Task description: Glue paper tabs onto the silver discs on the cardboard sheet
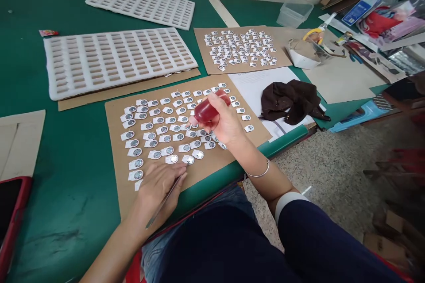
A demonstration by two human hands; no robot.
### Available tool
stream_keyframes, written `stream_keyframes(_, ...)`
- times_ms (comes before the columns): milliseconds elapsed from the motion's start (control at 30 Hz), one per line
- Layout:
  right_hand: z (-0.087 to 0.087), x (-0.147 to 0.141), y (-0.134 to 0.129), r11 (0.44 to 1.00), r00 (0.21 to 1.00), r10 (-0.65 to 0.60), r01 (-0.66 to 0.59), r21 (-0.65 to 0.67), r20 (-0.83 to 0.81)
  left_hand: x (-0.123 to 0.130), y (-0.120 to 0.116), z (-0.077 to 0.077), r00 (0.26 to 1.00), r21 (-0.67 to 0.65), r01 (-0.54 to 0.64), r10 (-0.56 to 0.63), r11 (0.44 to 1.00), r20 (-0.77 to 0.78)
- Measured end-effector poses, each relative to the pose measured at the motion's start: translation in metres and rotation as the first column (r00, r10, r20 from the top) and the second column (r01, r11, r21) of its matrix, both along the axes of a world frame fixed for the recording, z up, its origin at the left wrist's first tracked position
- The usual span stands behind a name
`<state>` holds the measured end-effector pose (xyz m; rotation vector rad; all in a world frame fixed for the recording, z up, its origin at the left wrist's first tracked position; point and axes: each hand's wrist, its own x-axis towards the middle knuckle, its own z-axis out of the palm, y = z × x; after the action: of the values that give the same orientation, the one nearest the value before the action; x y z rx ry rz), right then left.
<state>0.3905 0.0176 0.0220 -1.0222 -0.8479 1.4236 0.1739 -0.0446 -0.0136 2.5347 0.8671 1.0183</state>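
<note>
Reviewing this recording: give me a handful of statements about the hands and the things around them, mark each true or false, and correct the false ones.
1. The right hand holds a red bottle. True.
2. The left hand grips a pair of scissors. False: it holds a thin metal tool.
3. Small white tags lie on the cardboard beneath the hands. True.
4. The dark cloth lies to the left of both hands. False: it lies to their right, mostly on white paper.
5. A bracelet circles the right wrist. True.
</note>
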Motion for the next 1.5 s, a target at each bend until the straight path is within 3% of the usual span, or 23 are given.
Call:
stream_keyframes(300,-0.004,-0.012,-0.007,0.997,0.996,-0.079,0.079,-0.008,0.029,0.003,-0.001,-0.001,0.999,-0.031,-0.033,0.032,0.999,-0.03)
stream_keyframes(633,-0.005,-0.022,-0.016,0.996,0.998,-0.056,0.055,0.069,0.013,0.001,-0.002,-0.011,0.998,-0.014,-0.033,0.032,0.999,-0.052)
stream_keyframes(833,-0.007,-0.025,-0.025,0.989,0.965,0.111,-0.131,0.068,0.237,0.001,-0.013,-0.023,0.986,0.037,0.013,-0.007,0.999,-0.167)
stream_keyframes(1000,-0.008,-0.029,-0.028,0.964,0.83,-0.062,-0.094,0.248,0.555,0.008,-0.024,-0.014,0.959,0.18,0.037,0.016,0.983,-0.284)
stream_keyframes(1233,-0.013,-0.034,-0.026,0.909,0.799,-0.097,-0.171,0.379,0.594,0.02,-0.03,-0.008,0.952,0.365,-0.02,0.129,0.931,-0.277)
stream_keyframes(1500,-0.011,-0.035,-0.026,0.929,0.761,-0.033,-0.217,0.301,0.648,0.021,-0.032,-0.012,0.954,0.382,-0.03,0.14,0.924,-0.264)
